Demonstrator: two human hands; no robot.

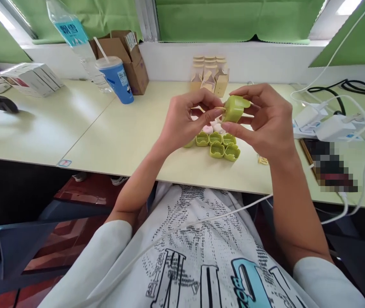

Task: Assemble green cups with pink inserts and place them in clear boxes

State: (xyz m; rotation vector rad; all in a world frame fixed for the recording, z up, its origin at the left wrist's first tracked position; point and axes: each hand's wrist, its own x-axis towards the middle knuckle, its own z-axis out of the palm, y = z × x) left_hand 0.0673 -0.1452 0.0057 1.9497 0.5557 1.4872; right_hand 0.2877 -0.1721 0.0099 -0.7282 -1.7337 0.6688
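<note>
Raised above the table, a small green plastic cup (pixel 234 108) with a scalloped rim is tipped on its side. My right hand (pixel 264 117) grips it between thumb and fingers. At the cup's left side my left hand (pixel 198 113) is closed in a pinch; a thin yellowish edge shows at its fingertips, too small to name. Below my hands several matching green cups (pixel 217 149) stand grouped on the table. Small pale pink and white pieces (pixel 208 129) lie just behind them, partly hidden by my fingers.
Small cardboard boxes (pixel 210 72) stand against the wall. To the left are a blue drink cup (pixel 116 81), a water bottle (pixel 83 47) and a brown carton (pixel 139 68). On the right, a phone (pixel 326 162), chargers (pixel 336 127) and cables; one white cable (pixel 221 216) crosses my lap.
</note>
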